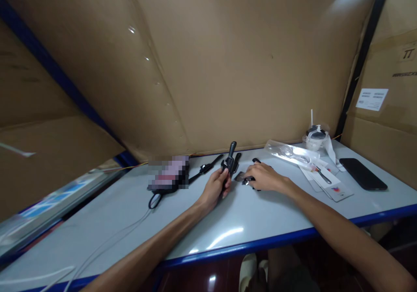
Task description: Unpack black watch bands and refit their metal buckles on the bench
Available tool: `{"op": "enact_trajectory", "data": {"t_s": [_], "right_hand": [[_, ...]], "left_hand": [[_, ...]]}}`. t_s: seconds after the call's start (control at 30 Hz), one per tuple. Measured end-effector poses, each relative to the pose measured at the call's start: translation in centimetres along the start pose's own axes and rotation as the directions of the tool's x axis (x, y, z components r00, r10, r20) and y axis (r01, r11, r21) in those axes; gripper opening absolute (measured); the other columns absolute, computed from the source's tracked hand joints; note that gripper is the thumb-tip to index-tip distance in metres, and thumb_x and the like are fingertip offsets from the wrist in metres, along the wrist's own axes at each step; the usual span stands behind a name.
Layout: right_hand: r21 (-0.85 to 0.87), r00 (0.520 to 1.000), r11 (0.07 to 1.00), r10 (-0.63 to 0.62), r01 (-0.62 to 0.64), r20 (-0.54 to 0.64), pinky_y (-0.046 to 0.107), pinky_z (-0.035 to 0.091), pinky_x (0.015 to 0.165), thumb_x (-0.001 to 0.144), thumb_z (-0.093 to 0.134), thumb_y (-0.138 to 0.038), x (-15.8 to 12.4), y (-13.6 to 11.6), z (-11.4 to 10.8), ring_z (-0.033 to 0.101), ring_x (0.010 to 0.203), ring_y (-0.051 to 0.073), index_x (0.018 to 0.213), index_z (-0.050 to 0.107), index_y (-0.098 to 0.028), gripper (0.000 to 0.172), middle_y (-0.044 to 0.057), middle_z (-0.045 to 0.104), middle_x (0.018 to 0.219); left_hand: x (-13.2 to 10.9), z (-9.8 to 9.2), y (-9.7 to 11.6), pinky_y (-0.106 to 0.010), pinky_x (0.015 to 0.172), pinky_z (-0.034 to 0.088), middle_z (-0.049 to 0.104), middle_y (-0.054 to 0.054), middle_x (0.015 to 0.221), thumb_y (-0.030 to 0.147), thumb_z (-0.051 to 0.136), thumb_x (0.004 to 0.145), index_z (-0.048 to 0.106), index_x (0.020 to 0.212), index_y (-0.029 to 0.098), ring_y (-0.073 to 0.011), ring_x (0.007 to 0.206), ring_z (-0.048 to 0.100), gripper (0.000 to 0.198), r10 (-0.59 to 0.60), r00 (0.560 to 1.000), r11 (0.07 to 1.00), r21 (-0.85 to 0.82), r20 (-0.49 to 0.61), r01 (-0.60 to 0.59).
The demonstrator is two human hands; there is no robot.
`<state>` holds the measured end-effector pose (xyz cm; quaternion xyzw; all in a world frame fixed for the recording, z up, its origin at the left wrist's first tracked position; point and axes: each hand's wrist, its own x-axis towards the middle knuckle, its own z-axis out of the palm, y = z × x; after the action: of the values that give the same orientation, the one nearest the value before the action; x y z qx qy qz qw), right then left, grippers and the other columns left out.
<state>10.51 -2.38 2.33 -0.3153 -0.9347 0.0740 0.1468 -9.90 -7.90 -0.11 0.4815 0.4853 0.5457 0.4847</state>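
My left hand (216, 185) is closed around a black stick-like device (230, 159) that stands up from the table, its rounded tip pointing away from me. My right hand (264, 177) lies just to the right of it, fingers curled on a small dark metallic part (241, 177) on the table top. The two hands are a few centimetres apart near the middle of the white table (228, 222).
A black strap piece (205, 169) and a blurred dark-and-pink object (169, 174) lie left of my hands. To the right are clear plastic bags (291, 153), printed cards (335, 190), a small lidded jar (315, 137) and a black phone (362, 174). Cardboard sheets (228, 66) wall the back.
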Motion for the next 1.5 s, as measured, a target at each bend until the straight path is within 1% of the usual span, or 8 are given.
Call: {"op": "enact_trajectory", "data": {"t_s": [0.1, 0.23, 0.43, 0.6, 0.93, 1.1, 1.27, 1.5], "right_hand": [[0.043, 0.990, 0.993, 0.115, -0.112, -0.076, 0.025, 0.042, 0.079, 0.093, 0.062, -0.017, 0.0, 0.8, -1.3, 0.068, 0.092, 0.019, 0.095, 0.082, -0.022, 0.021, 0.006, 0.079, 0.096], [0.108, 0.943, 0.969, 0.240, -0.220, -0.229, 0.025, 0.034, 0.068, 0.106, 0.050, -0.032, 0.1, 0.5, -2.2, 0.064, 0.076, 0.016, 0.086, 0.075, -0.018, 0.035, 0.005, 0.075, 0.083], [0.139, 0.952, 0.964, 0.251, -0.228, -0.176, 0.025, 0.031, 0.065, 0.101, 0.059, -0.032, 0.4, -0.6, -1.4, 0.066, 0.083, 0.017, 0.103, 0.070, -0.020, 0.016, 0.003, 0.076, 0.091], [0.058, 0.959, 0.972, 0.235, -0.228, -0.159, 0.027, 0.030, 0.064, 0.100, 0.055, -0.029, 0.1, -1.0, -1.3, 0.068, 0.084, 0.019, 0.098, 0.070, -0.020, 0.017, 0.005, 0.078, 0.093], [-0.072, 0.970, 0.977, 0.186, -0.199, -0.154, 0.028, 0.032, 0.065, 0.100, 0.052, -0.028, 0.1, -0.4, -0.9, 0.069, 0.084, 0.021, 0.100, 0.072, -0.019, 0.022, 0.008, 0.078, 0.093], [-0.206, 0.989, 0.972, 0.094, -0.116, -0.112, 0.028, 0.035, 0.068, 0.104, 0.048, -0.027, -0.4, -0.6, -1.9, 0.070, 0.085, 0.023, 0.118, 0.068, -0.018, 0.026, 0.011, 0.078, 0.098], [-0.095, 0.974, 0.983, 0.141, -0.159, -0.176, 0.026, 0.038, 0.071, 0.102, 0.050, -0.019, -0.5, -1.2, -1.9, 0.071, 0.091, 0.021, 0.120, 0.068, -0.022, 0.026, 0.007, 0.079, 0.104], [-0.036, 0.976, 0.994, 0.090, -0.099, -0.197, 0.026, 0.042, 0.076, 0.095, 0.049, -0.010, 0.0, -0.6, -1.4, 0.071, 0.095, 0.019, 0.099, 0.079, -0.022, 0.032, 0.006, 0.079, 0.106]], "left_hand": [[-0.4, 0.8, -0.4, -0.018, 0.034, 0.023, 0.045, 0.009, 0.054, 0.064, 0.073, 0.079, 0.046, 0.081, 0.022, -0.0060, 0.036, 0.036, 0.050, -0.014, 0.999, 1.000, -0.001, 0.035, 0.014], [-0.2, 2.6, -0.9, -0.020, 0.037, 0.024, 0.043, 0.009, 0.055, 0.059, 0.071, 0.083, 0.046, 0.080, 0.023, -0.0067, 0.038, 0.035, 0.044, 0.011, 0.998, 0.997, 0.077, 0.057, -0.015], [0.9, 4.2, -1.5, -0.023, 0.050, 0.033, 0.051, 0.003, 0.061, 0.046, 0.063, 0.088, 0.053, 0.074, 0.022, -0.0139, 0.054, 0.044, 0.029, 0.240, 0.971, 0.888, 0.399, 0.021, -0.228], [1.1, 3.6, -2.4, -0.024, 0.049, 0.030, 0.049, 0.003, 0.058, 0.050, 0.057, 0.091, 0.050, 0.070, 0.023, -0.0137, 0.051, 0.042, 0.034, 0.265, 0.963, 0.845, 0.468, 0.049, -0.256], [1.9, 3.6, -2.8, -0.024, 0.044, 0.026, 0.047, 0.004, 0.052, 0.053, 0.061, 0.089, 0.054, 0.069, 0.022, -0.0118, 0.043, 0.038, 0.038, 0.142, 0.985, 0.900, 0.402, 0.100, -0.170], [2.3, 3.6, -3.2, -0.025, 0.042, 0.024, 0.042, 0.005, 0.048, 0.067, 0.057, 0.086, 0.048, 0.065, 0.023, -0.0108, 0.041, 0.035, 0.050, 0.054, 0.993, 0.923, 0.374, 0.106, -0.090], [2.5, 3.5, -3.3, -0.024, 0.041, 0.024, 0.039, 0.007, 0.048, 0.080, 0.055, 0.077, 0.045, 0.067, 0.023, -0.0089, 0.039, 0.033, 0.059, 0.033, 0.993, 0.939, 0.336, 0.111, -0.069], [2.3, 3.7, -3.2, -0.022, 0.038, 0.021, 0.037, 0.009, 0.047, 0.077, 0.057, 0.079, 0.046, 0.070, 0.023, -0.0070, 0.037, 0.030, 0.056, -0.011, 0.996, 0.954, 0.299, 0.092, -0.017]]}}
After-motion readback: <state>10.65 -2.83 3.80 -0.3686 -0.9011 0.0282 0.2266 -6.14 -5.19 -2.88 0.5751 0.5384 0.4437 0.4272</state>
